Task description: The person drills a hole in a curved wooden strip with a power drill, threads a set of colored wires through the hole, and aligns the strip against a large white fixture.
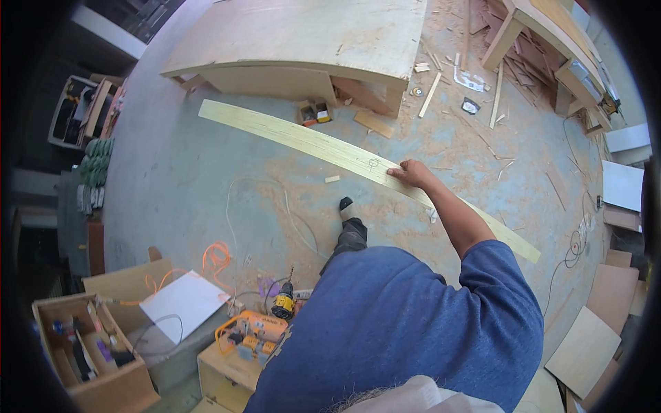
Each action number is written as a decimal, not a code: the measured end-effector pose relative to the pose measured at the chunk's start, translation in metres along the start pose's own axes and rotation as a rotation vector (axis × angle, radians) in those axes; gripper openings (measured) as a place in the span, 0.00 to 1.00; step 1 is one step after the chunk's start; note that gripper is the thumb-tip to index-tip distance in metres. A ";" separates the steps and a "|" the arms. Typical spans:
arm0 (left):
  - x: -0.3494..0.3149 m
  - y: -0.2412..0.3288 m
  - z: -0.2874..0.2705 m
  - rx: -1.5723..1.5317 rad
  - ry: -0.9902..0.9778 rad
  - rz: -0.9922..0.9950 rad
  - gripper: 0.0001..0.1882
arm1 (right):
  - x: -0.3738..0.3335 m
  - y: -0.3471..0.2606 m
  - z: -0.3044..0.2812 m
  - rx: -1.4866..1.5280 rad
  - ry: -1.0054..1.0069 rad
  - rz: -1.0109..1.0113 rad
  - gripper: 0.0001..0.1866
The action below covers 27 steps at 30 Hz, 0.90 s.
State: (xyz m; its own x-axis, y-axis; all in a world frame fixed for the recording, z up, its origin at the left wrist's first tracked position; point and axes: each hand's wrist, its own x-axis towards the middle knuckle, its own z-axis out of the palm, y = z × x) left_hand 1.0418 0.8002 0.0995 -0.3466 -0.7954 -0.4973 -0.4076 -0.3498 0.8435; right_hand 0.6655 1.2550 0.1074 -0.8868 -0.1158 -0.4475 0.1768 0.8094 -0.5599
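A long, pale wooden board (310, 146) runs slantwise from the upper left to the lower right, above the floor. My right hand (412, 173) grips it a little right of its middle, with the fingers wrapped over its edge. A small pencilled mark shows on the board just left of the fingers. Farther right, my forearm hides part of the board, and its other end comes out beyond my sleeve. My left hand is out of sight.
A large wooden workbench (296, 34) stands ahead, with small boxes (315, 112) by its base. Sawdust and offcuts litter the floor at the right. Near left are a yellow drill (283, 303), an orange compressor (258, 330) and a tool box (86, 344). Panels (584, 351) lean at the right.
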 end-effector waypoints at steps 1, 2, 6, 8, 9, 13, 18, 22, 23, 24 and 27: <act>0.012 0.009 0.025 -0.001 -0.031 -0.017 0.11 | 0.016 0.003 -0.009 -0.009 0.018 0.018 0.43; 0.021 0.019 0.051 0.001 -0.066 -0.037 0.11 | 0.028 0.010 -0.018 -0.025 0.013 0.063 0.42; 0.057 0.080 0.149 0.036 -0.223 -0.077 0.10 | 0.069 0.019 -0.050 -0.008 0.039 0.160 0.43; 0.080 0.113 0.206 0.078 -0.351 -0.078 0.10 | 0.086 0.024 -0.069 0.014 0.073 0.207 0.43; 0.091 0.128 0.234 0.094 -0.417 -0.072 0.10 | 0.097 0.029 -0.080 -0.002 0.100 0.222 0.43; 0.148 0.176 0.340 0.158 -0.658 -0.028 0.07 | 0.146 0.036 -0.120 -0.004 0.078 0.276 0.45; 0.134 0.244 0.500 0.211 -0.889 0.012 0.15 | 0.218 0.093 -0.156 0.071 0.138 0.317 0.44; 0.092 0.264 0.600 0.386 -0.929 0.002 0.18 | 0.295 0.141 -0.178 0.124 0.043 0.365 0.41; 0.081 0.263 0.624 0.409 -0.916 0.007 0.18 | 0.316 0.155 -0.183 0.140 0.008 0.391 0.40; 0.069 0.259 0.647 0.480 -0.920 0.033 0.18 | 0.340 0.169 -0.190 0.162 -0.007 0.390 0.40; 0.010 0.261 0.710 0.673 -0.926 0.038 0.17 | 0.388 0.213 -0.178 0.161 -0.028 0.422 0.37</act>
State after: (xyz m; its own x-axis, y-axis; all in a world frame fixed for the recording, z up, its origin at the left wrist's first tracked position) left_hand 0.3321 1.0521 0.1707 -0.7440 -0.0322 -0.6674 -0.6561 0.2242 0.7206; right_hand 0.2832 1.4852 -0.0617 -0.7112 0.1882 -0.6773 0.5869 0.6892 -0.4248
